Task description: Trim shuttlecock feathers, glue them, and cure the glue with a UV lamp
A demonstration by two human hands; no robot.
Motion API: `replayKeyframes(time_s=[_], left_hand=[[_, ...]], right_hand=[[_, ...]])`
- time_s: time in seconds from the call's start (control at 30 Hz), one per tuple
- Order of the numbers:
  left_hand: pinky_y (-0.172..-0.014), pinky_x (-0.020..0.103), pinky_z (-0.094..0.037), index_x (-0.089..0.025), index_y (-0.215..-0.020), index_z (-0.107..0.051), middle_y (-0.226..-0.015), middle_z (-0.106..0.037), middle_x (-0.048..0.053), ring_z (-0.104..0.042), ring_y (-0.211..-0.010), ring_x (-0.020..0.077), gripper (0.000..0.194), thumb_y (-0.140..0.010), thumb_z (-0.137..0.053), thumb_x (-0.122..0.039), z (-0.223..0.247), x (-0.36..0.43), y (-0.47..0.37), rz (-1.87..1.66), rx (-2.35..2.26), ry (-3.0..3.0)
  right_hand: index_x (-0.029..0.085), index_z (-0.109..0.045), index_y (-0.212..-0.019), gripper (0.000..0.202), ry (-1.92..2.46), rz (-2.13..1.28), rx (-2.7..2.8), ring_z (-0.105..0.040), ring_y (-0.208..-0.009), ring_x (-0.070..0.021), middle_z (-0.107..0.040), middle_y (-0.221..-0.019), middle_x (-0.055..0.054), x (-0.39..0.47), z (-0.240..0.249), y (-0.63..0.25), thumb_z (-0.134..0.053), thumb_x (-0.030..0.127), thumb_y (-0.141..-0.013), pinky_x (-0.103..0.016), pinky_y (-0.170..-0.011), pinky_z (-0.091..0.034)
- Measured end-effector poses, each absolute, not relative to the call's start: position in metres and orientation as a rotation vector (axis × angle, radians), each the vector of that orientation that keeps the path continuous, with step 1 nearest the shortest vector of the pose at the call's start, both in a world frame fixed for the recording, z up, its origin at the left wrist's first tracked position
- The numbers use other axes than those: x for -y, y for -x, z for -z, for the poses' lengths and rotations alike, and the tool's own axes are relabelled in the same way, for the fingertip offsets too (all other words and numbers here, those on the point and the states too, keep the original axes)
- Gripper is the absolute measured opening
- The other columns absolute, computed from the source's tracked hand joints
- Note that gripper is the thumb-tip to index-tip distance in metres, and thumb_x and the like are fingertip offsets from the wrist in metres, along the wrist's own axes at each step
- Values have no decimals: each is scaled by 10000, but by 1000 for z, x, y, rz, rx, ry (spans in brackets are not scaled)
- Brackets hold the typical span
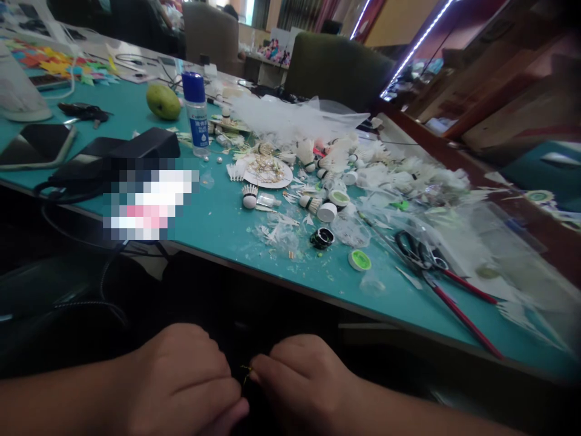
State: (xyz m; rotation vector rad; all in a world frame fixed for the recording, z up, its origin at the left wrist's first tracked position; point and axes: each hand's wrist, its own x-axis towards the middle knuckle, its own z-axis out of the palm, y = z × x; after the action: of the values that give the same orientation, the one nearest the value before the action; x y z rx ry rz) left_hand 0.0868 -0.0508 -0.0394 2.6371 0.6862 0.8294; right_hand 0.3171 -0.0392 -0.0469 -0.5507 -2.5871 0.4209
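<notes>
Below the table's front edge, my left hand (190, 381) and my right hand (304, 375) are close together over a dark background, both with fingers curled closed. A thin gold wire-like strand (246, 370) shows in the small gap between them. The right fingertips pinch it; the left fingertips meet it lower down, partly hidden. Whether it is wire or fine chain is too small to tell. Beyond my hands on the teal table (218, 242) lies a white paper disc (284, 175) heaped with tangled gold pieces.
Several shuttlecocks (306, 154) and loose feathers crowd the middle and right. Red-handled pliers (467, 321) and black scissors (408, 248) lie at the right. A blue-capped glue bottle (196, 115), a green mango (162, 101), a phone (39, 145) and a black adapter (145, 148) stand left.
</notes>
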Motion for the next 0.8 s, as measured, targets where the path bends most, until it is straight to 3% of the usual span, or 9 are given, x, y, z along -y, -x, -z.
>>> replayKeyframes(time_s=[0.27, 0.33, 0.5, 0.8], left_hand=[[-552, 219, -456, -178, -986, -629, -768, -649, 11, -595, -619, 125, 105, -907, -572, -138, 48, 41, -89, -849, -833, -2253], [-591, 202, -470, -175, -1026, -628, -841, -643, 23, -604, -674, 120, 129, -921, -561, -144, 48, 38, -90, -757, -825, -2127], [-680, 215, -478, -171, -856, -617, -820, -632, 29, -597, -735, 133, 230, -997, -435, -160, 41, 35, -91, -564, -720, -2063], [-678, 213, -469, -166, -915, -642, -833, -685, 31, -626, -720, 139, 249, -1006, -411, -179, 36, 39, -92, -363, -682, -2111]], right_hand=[[115, -617, -665, 437, 391, -288, 2616, -337, -445, -117, -473, -522, 13, 43, 46, -312, -375, 119, -1029, -297, -401, -264], [108, -632, -687, 418, 381, -275, 2600, -351, -446, -119, -482, -519, 12, 44, 44, -313, -392, 128, -1028, -300, -402, -269], [70, -661, -847, 286, 420, -321, 2498, -433, -470, -124, -542, -563, -1, 42, 41, -319, -447, 149, -1020, -297, -425, -319], [103, -654, -988, 209, 628, -455, 2407, -530, -532, -140, -628, -660, -30, 40, 45, -322, -457, 173, -1002, -279, -499, -395]])
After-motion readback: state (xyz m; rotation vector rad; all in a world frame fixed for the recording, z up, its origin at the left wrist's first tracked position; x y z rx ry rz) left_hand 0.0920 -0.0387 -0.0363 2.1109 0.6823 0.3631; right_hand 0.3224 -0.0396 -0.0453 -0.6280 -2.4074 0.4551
